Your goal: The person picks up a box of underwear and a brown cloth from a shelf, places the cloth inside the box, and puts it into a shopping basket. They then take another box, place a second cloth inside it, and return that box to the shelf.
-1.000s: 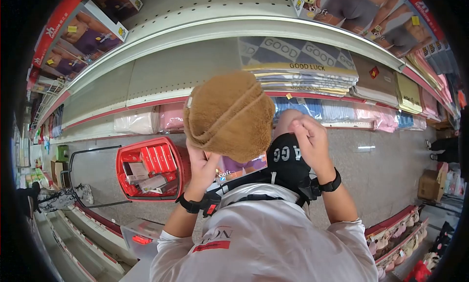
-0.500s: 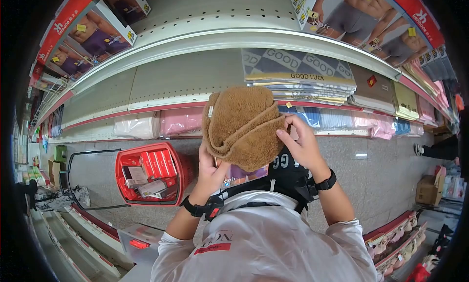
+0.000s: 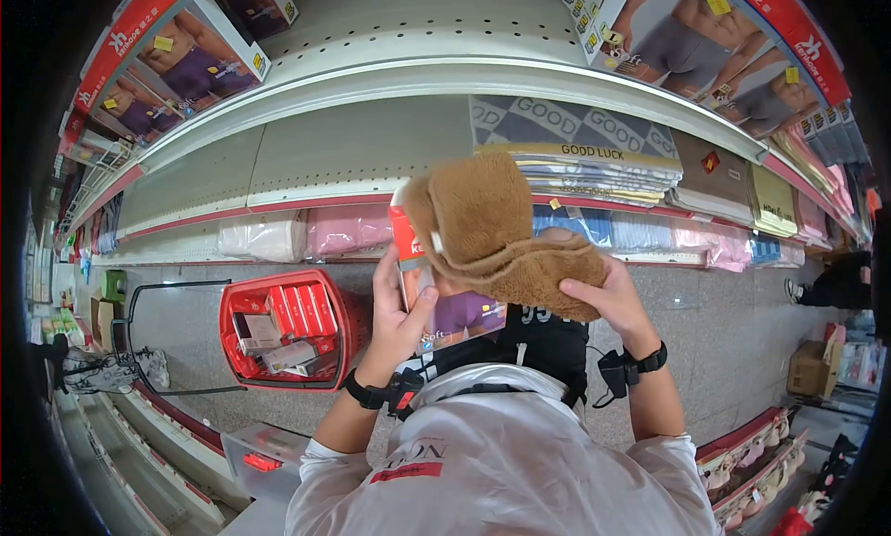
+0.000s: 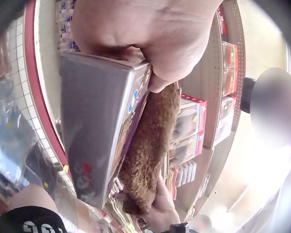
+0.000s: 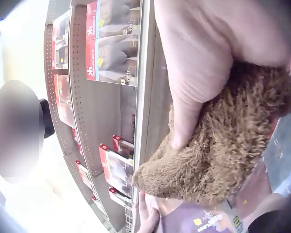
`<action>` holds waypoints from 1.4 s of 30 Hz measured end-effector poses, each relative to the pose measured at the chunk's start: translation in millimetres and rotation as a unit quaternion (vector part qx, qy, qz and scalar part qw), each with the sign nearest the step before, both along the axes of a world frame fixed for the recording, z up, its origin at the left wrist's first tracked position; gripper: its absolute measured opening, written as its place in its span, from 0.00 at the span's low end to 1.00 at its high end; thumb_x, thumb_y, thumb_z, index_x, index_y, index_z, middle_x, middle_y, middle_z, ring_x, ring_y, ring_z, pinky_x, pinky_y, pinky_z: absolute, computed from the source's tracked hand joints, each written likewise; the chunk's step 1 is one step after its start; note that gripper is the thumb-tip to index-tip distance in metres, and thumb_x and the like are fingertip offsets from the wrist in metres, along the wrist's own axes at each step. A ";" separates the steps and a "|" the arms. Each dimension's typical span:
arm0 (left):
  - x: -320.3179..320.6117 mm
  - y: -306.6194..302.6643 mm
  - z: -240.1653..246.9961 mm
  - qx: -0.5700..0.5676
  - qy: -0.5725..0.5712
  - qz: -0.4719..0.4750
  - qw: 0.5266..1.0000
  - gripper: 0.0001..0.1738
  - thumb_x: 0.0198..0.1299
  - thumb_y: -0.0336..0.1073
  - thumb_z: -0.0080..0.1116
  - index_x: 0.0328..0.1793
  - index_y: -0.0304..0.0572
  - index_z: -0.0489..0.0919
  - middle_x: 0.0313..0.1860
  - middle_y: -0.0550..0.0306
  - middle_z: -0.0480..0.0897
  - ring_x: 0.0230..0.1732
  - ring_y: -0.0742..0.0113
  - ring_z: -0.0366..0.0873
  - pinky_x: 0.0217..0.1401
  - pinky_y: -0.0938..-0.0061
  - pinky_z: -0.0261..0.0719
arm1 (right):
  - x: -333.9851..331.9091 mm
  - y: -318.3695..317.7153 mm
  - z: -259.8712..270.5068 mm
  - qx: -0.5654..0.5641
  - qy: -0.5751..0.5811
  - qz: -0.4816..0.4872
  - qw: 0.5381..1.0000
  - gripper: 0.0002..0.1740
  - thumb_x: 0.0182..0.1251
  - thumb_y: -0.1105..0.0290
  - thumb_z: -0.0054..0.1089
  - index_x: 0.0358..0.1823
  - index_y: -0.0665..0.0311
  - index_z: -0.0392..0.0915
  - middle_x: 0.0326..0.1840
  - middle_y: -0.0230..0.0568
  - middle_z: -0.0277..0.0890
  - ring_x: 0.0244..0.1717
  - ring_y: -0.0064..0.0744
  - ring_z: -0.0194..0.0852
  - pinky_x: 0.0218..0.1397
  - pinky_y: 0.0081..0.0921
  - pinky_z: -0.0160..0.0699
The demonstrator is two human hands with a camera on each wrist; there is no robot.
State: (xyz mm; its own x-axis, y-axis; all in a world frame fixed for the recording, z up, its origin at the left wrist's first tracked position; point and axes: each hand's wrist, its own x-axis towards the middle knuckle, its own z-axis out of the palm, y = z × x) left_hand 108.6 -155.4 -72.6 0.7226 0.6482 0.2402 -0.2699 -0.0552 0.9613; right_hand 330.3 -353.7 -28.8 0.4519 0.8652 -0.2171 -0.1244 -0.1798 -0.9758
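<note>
A folded brown plush cloth [image 3: 492,211] with a small white label lies over the front of an underwear box [image 3: 457,315], covering much of its picture. My left hand [image 3: 399,309] grips the box by its left side, thumb on the printed front. The left wrist view shows the box's grey side [image 4: 94,121] below that hand [image 4: 145,29], with the plush cloth [image 4: 148,150] along its front. My right hand [image 3: 613,299] pinches the right end of the cloth, thumb on top. Close up in the right wrist view, the thumb presses into the brown pile [image 5: 223,141].
A red shopping basket [image 3: 343,350] with several small boxes stands on the floor at left. Ahead, shelves hold folded towels [image 3: 575,155], wrapped pink packs [image 3: 348,230] and larger underwear boxes [image 3: 186,58]. A cardboard carton [image 3: 815,367] stands at right, near another person's legs [image 3: 835,281].
My right hand has come to the cloth, taken its right end and drawn it rightward. More of the box now shows. My left hand has stayed at the box's left side.
</note>
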 end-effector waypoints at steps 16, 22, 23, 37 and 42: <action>4.3 10.5 31.2 -0.001 -0.009 0.040 0.999 0.41 0.60 0.24 0.52 0.74 0.44 0.42 0.69 0.48 0.57 0.67 0.61 0.61 0.67 0.65 0.62 | -6.4 -25.7 39.8 0.136 0.146 -0.325 0.924 0.23 0.68 0.65 0.51 0.62 0.64 0.63 0.58 0.39 0.69 0.58 0.32 0.68 0.60 0.33 0.69; 9.5 1.1 16.8 0.081 -0.027 -0.056 0.995 0.46 0.57 0.25 0.55 0.75 0.50 0.38 0.72 0.51 0.52 0.73 0.58 0.50 0.73 0.57 0.47 | -33.7 -6.3 28.1 0.222 0.155 -0.155 0.950 0.34 0.67 0.59 0.53 0.69 0.62 0.52 0.68 0.39 0.58 0.67 0.35 0.57 0.69 0.37 0.57; 12.4 -1.2 17.7 0.080 -0.052 -0.079 0.992 0.47 0.57 0.25 0.55 0.75 0.53 0.38 0.73 0.51 0.52 0.73 0.57 0.50 0.73 0.54 0.46 | -40.8 -1.5 22.2 0.223 0.153 -0.159 0.949 0.34 0.67 0.59 0.53 0.69 0.62 0.52 0.68 0.39 0.58 0.67 0.35 0.57 0.69 0.37 0.57; 9.4 -10.2 19.5 0.089 -0.117 -0.173 0.974 0.45 0.54 0.24 0.61 0.74 0.56 0.49 0.64 0.45 0.66 0.62 0.56 0.68 0.62 0.59 0.67 | -41.2 0.4 28.1 0.156 0.137 -0.031 0.978 0.50 0.44 0.68 0.76 0.67 0.64 0.52 0.63 0.40 0.60 0.62 0.34 0.62 0.64 0.34 0.65; 23.0 -8.5 20.3 0.205 -0.156 -0.123 0.958 0.42 0.51 0.26 0.65 0.71 0.52 0.56 0.55 0.43 0.75 0.59 0.47 0.72 0.60 0.61 0.68 | -49.4 2.6 33.0 0.119 0.081 -0.104 0.984 0.49 0.45 0.71 0.75 0.67 0.65 0.52 0.62 0.41 0.62 0.60 0.34 0.64 0.63 0.32 0.66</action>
State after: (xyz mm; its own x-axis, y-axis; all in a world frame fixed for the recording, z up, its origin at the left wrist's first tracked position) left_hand 131.6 -163.9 -52.3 0.6929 0.2730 0.6673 -0.5935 -0.3095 0.7429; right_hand 280.9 -351.1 4.2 0.6009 0.7927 -0.1022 -0.2908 0.0977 -0.9518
